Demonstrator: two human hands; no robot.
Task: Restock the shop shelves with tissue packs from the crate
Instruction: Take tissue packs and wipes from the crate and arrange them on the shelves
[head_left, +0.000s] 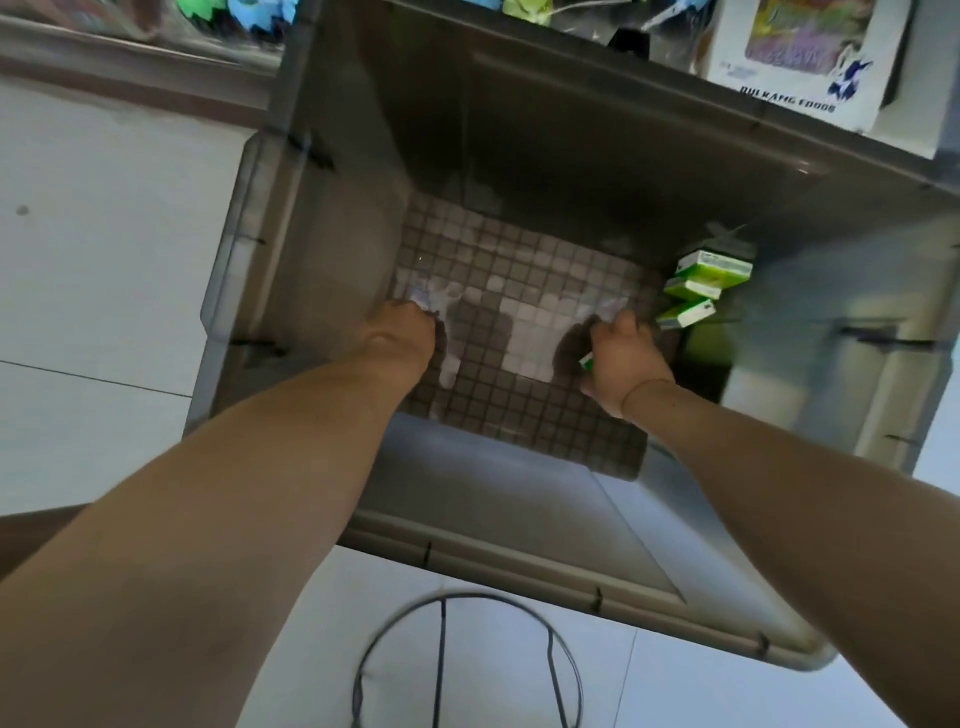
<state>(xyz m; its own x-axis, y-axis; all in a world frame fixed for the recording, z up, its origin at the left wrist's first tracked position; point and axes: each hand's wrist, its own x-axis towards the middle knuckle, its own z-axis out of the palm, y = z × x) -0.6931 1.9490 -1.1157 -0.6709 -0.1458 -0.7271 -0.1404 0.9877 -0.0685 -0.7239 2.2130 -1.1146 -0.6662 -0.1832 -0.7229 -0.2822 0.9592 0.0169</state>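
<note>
Crate (337, 249) of grey translucent plastic fills the middle of the head view, and we look straight down into it. Its bottom is a dark grid (519, 270) of small squares, with pale patches showing through at the centre.

Both bare forearms come up from the lower edge of the frame and go over the near rim into the crate. The left hand (402, 332) sits at the left side of the grid, low down by the left wall. Its fingers are curled under and turned away from us. A pale scrap of wrapper (422, 300) shows just past the knuckles, but it is blurred, and we cannot tell whether the hand has hold of it.

The right hand (626, 358) is at the right side of the grid, with a thin band round the wrist. Its fingers are curled round a small pack (587, 362), whose green and white end sticks out on the thumb side.

Just to the upper right of that hand, green and white tissue packs (701, 283) lie stacked loosely at the right edge of the grid, by the right wall. We count about three, tilted at slightly different angles.

Around the crate we see white floor tiles (104, 260) on the left. A black wire ring (441, 649) stands at the bottom centre. A white printed box (810, 57) sits in the upper right corner, and a shelf edge (130, 57) crosses the upper left.
</note>
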